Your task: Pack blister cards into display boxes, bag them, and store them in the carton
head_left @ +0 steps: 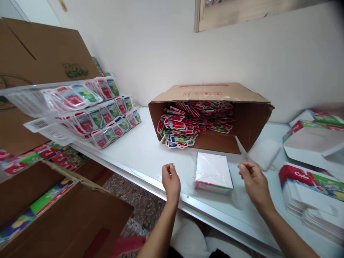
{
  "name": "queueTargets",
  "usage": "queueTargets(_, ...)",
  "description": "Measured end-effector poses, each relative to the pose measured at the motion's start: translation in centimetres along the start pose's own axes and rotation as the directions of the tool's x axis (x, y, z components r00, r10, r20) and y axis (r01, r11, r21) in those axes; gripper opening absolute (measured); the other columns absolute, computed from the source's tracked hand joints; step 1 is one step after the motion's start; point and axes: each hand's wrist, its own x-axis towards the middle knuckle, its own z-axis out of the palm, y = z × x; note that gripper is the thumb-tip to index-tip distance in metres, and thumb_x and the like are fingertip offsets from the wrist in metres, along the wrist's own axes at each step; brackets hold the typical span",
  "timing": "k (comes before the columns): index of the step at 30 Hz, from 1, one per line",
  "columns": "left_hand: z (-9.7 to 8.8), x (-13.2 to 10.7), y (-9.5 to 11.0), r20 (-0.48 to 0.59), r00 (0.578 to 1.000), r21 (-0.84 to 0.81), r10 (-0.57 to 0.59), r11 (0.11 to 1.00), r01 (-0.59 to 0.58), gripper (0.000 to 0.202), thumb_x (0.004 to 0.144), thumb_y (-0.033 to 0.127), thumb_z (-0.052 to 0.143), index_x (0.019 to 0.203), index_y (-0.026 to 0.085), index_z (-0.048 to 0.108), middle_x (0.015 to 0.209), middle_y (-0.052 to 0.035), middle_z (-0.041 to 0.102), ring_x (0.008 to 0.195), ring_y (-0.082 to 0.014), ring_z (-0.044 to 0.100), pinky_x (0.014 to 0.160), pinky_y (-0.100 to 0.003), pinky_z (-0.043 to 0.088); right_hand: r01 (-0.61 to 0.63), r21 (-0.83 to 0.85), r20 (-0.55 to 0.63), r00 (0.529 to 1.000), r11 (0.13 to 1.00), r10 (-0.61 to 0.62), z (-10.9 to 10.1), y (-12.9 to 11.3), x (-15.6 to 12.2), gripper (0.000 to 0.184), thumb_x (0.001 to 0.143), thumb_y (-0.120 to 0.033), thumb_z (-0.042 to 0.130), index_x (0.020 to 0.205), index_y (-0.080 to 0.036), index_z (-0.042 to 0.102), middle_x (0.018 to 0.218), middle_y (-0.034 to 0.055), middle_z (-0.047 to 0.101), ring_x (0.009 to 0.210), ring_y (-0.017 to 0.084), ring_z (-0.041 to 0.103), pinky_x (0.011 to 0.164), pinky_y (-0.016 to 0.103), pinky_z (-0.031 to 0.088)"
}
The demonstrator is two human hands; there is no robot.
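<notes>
Left hand: fingers loosely curled, empty, just left of wrapped packet. Right hand: fingers half open, empty, just right of packet. Packet: flat on white table, between hands, untouched. Tipped carton of printed labels: behind packet. Flat box stack: right of packet. Advice: approach both sides evenly, grip edges, avoid crushing film.

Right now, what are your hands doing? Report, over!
Left hand and right hand both empty, fingers loosely curled, either side of the small white packet on the table. Not touching it. Tipped box of stickers just behind. Nothing between hands and packet.
</notes>
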Motion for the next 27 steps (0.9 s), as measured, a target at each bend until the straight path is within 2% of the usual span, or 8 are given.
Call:
queueTargets(3, 0.9, -1.6, 1.1, 0.147, 0.983, -0.040, 0.113, 0.993, -0.109, 0.033, 0.079, 0.045, 0.065, 0.102, 0.022, 0.059, 0.101, -0.0051, 0.061, 0.088, -0.0188, 0.055, 0.078, -0.028, 0.043, -0.039, -0.001, 0.050, 0.998, 0.999, 0.039, 0.7, 1.4, -1.4, 0.045, 0.081, -0.058, 0.057, 0.105, -0.020, 0.053, 0.097, 0.0058, 0.061, 0.087, 0.020, 0.058, 0.081, 0.035, 0.047)
queueTargets(6, 2.3, -2.6, 0.6, 0.334, 0.937, -0.124, 0.105, 0.990, -0.066, 0.033, 0.080, 0.051, 0.064, 0.082, 0.018, 0.059, 0.076, 0.0002, 0.057, 0.069, -0.0147, 0.051, 0.066, -0.024, 0.040, -0.086, 0.016, 0.124, 0.989, 0.996, 0.084, 1.7, 2.7, -2.6, 0.048, 0.081, -0.061, 0.055, 0.105, -0.019, 0.053, 0.099, 0.0067, 0.062, 0.090, 0.021, 0.059, 0.081, 0.033, 0.048)
queueTargets(8, 2.9, -2.6, -0.2, 0.372, 0.926, -0.140, 0.070, 0.990, -0.019, 0.041, 0.082, 0.056, 0.059, 0.066, 0.019, 0.051, 0.060, 0.0048, 0.045, 0.058, -0.0120, 0.043, 0.058, -0.022, 0.035, -0.112, 0.008, 0.148, 0.983, 0.994, 0.110, 2.0, 3.4, -3.0, 0.047, 0.084, -0.063, 0.050, 0.100, -0.019, 0.055, 0.096, 0.0056, 0.063, 0.090, 0.021, 0.059, 0.082, 0.032, 0.048)
queueTargets(11, 3.1, -2.3, -0.9, 0.370, 0.928, -0.137, 0.046, 0.991, 0.006, 0.048, 0.080, 0.060, 0.058, 0.058, 0.020, 0.045, 0.054, 0.0063, 0.038, 0.054, -0.0117, 0.039, 0.056, -0.023, 0.034, -0.155, -0.026, 0.161, 0.974, 0.987, 0.158, 2.1, 4.5, -2.9, 0.049, 0.086, -0.065, 0.044, 0.098, -0.020, 0.057, 0.094, 0.0056, 0.066, 0.092, 0.022, 0.060, 0.084, 0.034, 0.049)
queueTargets(15, 2.9, -2.2, -0.6, 0.397, 0.918, -0.141, 0.016, 0.989, 0.044, 0.039, 0.080, 0.058, 0.059, 0.070, 0.020, 0.059, 0.066, 0.0002, 0.056, 0.071, -0.0193, 0.054, 0.070, -0.028, 0.041, -0.220, 0.001, 0.182, 0.959, 0.975, 0.216, 2.2, 5.0, -2.6, 0.058, 0.085, -0.067, 0.043, 0.116, -0.020, 0.059, 0.120, 0.0093, 0.065, 0.115, 0.025, 0.056, 0.101, 0.040, 0.041)
queueTargets(18, 2.7, -2.7, -0.2, 0.449, 0.894, -0.161, -0.017, 0.982, 0.100, 0.037, 0.083, 0.056, 0.057, 0.081, 0.020, 0.066, 0.077, -0.0045, 0.065, 0.082, -0.0224, 0.060, 0.080, -0.031, 0.043, -0.311, 0.130, 0.216, 0.936, 0.942, 0.279, 2.3, 4.3, -2.5, 0.062, 0.084, -0.066, 0.048, 0.128, -0.024, 0.056, 0.136, 0.0059, 0.056, 0.128, 0.024, 0.048, 0.111, 0.041, 0.032)
queueTargets(23, 2.0, -3.9, 0.0, 0.380, 0.919, -0.247, -0.104, 0.946, 0.209, 0.055, 0.079, 0.058, 0.063, 0.114, 0.015, 0.059, 0.086, -0.0061, 0.066, 0.080, -0.0192, 0.062, 0.074, -0.028, 0.047, -0.438, 0.453, 0.273, 0.897, 0.777, 0.347, 2.6, 1.9, -2.9, 0.058, 0.075, -0.057, 0.065, 0.126, -0.028, 0.060, 0.135, 0.0005, 0.058, 0.121, 0.024, 0.056, 0.096, 0.035, 0.050)
queueTargets(27, 1.5, -4.8, 0.3, 0.279, 0.951, -0.333, -0.136, 0.915, 0.229, 0.062, 0.075, 0.061, 0.065, 0.110, 0.011, 0.062, 0.095, -0.0102, 0.067, 0.085, -0.0193, 0.063, 0.076, -0.027, 0.048, -0.500, 0.586, 0.382, 0.864, 0.638, 0.327, 3.7, 0.6, -3.4, 0.051, 0.076, -0.048, 0.066, 0.122, -0.027, 0.063, 0.127, -0.0001, 0.064, 0.114, 0.025, 0.061, 0.089, 0.036, 0.055)
